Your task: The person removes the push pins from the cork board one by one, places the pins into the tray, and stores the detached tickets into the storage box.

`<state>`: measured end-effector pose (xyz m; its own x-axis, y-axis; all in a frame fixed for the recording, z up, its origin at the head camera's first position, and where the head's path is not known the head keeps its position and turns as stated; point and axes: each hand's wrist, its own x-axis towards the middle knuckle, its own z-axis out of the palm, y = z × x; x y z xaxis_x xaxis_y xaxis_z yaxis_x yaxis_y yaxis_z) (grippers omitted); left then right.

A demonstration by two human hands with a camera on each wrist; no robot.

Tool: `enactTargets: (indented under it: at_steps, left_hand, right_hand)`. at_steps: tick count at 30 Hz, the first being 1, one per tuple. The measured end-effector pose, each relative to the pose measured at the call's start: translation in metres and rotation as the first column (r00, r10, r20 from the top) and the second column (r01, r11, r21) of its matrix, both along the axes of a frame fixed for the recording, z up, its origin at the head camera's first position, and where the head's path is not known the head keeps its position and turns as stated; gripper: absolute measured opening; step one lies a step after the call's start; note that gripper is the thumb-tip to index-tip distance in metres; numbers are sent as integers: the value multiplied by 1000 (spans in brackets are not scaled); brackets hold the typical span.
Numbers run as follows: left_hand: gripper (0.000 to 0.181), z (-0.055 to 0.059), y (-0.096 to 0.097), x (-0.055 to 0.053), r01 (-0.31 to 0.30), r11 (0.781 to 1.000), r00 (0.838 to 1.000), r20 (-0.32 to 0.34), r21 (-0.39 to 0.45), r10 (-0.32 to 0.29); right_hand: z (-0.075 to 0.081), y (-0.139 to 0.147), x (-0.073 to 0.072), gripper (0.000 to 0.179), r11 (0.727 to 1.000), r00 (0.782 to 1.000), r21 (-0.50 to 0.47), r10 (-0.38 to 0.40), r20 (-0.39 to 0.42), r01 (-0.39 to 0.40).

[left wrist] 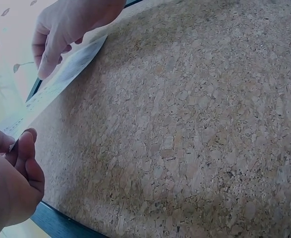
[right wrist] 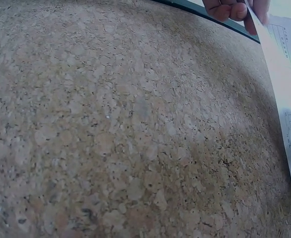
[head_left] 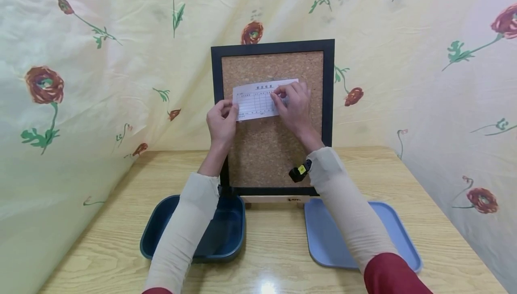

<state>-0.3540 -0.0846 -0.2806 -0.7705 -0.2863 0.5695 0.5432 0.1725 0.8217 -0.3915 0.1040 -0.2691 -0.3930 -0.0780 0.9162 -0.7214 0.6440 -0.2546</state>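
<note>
While the left hand [head_left: 222,122] pinches one end, a paper form [head_left: 252,104] stretches sideways before the corkboard [head_left: 268,155]. The right hand [head_left: 295,106] bends over the other, its grip unclear.

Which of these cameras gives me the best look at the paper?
The head view: it shows the paper nearly face-on with its printing visible, though the right hand covers part. The left wrist view shows only a narrow slanting strip; the right wrist view shows it steeply, cut off at the picture's right edge.
</note>
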Motion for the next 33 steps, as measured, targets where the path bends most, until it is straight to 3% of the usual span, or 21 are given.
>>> enactTargets:
  at_steps: [9,22,33]
  left_hand:
    - [19,-4,-2,5,19,1000,1000,19,14,-19]
    - [20,-9,-6,9,54,997,997,49,47,-56]
    - [20,-14,-10,13,34,999,998,60,41,-37]
  right_hand:
    - [-4,1,4,22,1000,999,6,5,-40,-4]
    - [-9,3,9,22,1000,1000,16,5,-20,-4]
    - [-14,2,12,20,1000,998,11,24,-58,-24]
